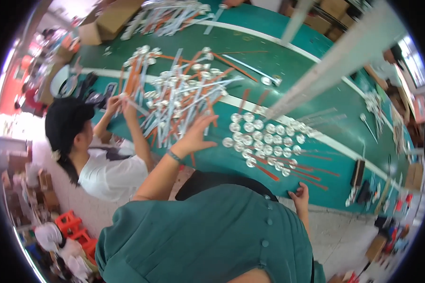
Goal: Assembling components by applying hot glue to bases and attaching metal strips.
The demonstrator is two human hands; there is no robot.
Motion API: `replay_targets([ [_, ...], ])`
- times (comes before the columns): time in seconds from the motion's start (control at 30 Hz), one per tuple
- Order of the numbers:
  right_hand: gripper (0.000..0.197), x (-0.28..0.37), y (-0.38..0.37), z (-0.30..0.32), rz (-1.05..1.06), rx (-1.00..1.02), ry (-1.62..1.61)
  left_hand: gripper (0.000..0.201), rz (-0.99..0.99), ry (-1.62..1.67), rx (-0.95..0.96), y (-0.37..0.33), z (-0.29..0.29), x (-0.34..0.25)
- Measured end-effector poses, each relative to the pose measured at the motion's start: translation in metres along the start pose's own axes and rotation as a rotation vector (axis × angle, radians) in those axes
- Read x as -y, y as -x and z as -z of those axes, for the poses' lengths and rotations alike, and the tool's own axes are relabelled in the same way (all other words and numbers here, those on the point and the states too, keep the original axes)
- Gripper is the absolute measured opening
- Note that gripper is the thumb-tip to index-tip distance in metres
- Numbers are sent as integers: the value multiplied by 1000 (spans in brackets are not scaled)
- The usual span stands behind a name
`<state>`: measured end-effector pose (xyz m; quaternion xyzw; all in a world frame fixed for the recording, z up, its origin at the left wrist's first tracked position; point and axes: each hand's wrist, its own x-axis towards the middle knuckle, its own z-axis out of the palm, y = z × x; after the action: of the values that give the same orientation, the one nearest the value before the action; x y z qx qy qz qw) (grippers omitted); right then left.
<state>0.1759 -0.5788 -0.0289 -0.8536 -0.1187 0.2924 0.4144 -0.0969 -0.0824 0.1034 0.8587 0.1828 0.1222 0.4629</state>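
Observation:
My left hand (pixel 197 135) is open, its fingers spread, at the near right side of a tangled pile of white and orange strips (pixel 184 96) with round clear-and-white heads. Whether its fingertips touch the strips I cannot tell. To the right, a group of round, shiny discs (pixel 268 138) lies close together on the green table, with thin orange and clear strips (pixel 311 175) fanning out from it. Down by the table's near edge is my right hand (pixel 300 195), thumb and fingers apart, with nothing visible in it.
On my left a person in a black cap (pixel 67 118) handles strips at the pile. A pale slanting post (pixel 326 63) crosses above the table (pixel 316 134). A cardboard box (pixel 109 21) and more strips (pixel 167 18) stand far left; a brush (pixel 358 173) lies right.

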Motion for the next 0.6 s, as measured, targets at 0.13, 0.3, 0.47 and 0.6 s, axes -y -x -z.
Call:
replay_targets([
  [0.13,77,12,8,6,120,27,48,103,-67,49,140,-3,-3,-18],
  [0.3,89,54,25,26,36,122,7,125,-24,260,5,-7,2,-47],
  [0.47,90,82,7,60,79,20,-186,117,-117,576,-103,-18,-1,-66],
  [0.6,83,86,-24,80,149,-31,-204,72,-137,665,-286,-21,-5,-67],
])
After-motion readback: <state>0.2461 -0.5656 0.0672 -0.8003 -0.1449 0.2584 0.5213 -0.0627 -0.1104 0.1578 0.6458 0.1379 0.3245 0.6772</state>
